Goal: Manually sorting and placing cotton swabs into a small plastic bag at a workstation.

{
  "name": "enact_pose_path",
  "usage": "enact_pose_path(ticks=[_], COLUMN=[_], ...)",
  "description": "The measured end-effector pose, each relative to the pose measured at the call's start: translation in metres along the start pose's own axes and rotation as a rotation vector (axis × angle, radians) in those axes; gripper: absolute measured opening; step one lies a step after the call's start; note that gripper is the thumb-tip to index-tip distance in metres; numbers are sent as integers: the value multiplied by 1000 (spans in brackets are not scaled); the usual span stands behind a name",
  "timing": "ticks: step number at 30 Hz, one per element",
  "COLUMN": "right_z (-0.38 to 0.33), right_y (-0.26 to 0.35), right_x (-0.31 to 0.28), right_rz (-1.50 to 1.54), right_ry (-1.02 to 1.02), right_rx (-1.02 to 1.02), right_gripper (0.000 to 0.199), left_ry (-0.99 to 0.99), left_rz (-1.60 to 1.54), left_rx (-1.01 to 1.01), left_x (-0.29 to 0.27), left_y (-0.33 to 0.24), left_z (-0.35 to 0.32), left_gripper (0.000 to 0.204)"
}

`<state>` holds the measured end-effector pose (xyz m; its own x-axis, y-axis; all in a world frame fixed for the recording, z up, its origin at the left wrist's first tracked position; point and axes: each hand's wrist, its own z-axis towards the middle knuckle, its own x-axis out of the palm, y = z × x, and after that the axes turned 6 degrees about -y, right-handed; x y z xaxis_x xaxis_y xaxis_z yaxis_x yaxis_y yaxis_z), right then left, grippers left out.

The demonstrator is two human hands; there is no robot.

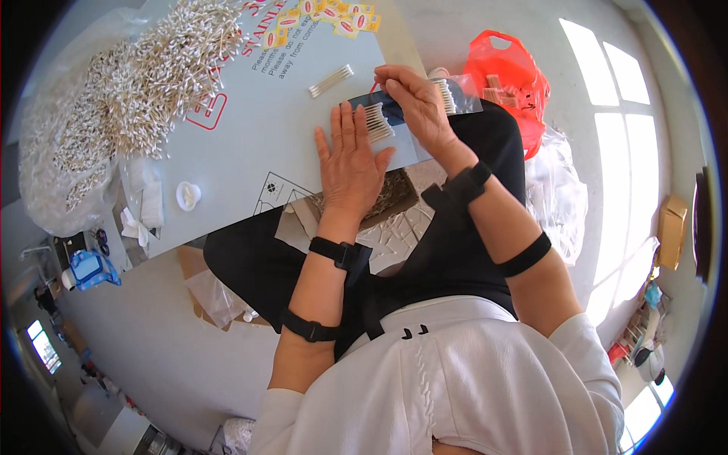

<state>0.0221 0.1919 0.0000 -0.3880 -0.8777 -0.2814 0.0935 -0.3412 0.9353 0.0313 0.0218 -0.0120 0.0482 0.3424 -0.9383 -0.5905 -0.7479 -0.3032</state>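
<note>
My left hand (350, 155) lies flat on the table's near edge, fingers stretched out, beside a neat row of cotton swabs (379, 123). The swabs rest against a dark blue piece (392, 111). Over that piece is my right hand (422, 108), its fingers curled in and closed; whatever they hold, if anything, is hidden. Just right of this hand, a clear plastic bag (467, 94) lies next to more cotton swabs (447, 97). Farther off on the grey table (258, 136) is a small bundle of swabs (331, 81).
A big heap of loose cotton swabs (163, 72) spills from a clear bag at the left. Yellow-and-white labels (326, 15) lie at the far edge. A small white dish (188, 196) stands nearer. An open cardboard box (406, 193) sits below the edge; a red plastic bag (523, 64) is right.
</note>
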Motion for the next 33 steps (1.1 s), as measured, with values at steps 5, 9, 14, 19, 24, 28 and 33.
enact_pose_path(ticks=[5,9,14,19,24,28,33], right_z=[-38,-42,-33,-17,-13,-15,-11], right_y=[-6,-5,0,4,0,-3,-3], right_x=[33,45,17,-36,-35,-32,-35], right_rz=[403,397,424,-454,-612,-591,-580], right_ry=[-259,-314,-380,-235,-162,-179,-179], right_rx=[215,146,163,14,-80,13,18], right_gripper=[34,35,23,9,9,8,7], left_ry=[-7,-3,-3,-7,-20,-10,-45], left_rz=[-8,48,-18,-32,-35,-42,-65], left_rx=[4,19,-1,10,20,18,24], left_x=[0,0,-2,-4,-3,1,11], left_y=[-3,-1,-3,-3,-3,-6,-13], left_z=[2,2,2,2,3,11,24], left_gripper=[78,78,78,77,77,77,77])
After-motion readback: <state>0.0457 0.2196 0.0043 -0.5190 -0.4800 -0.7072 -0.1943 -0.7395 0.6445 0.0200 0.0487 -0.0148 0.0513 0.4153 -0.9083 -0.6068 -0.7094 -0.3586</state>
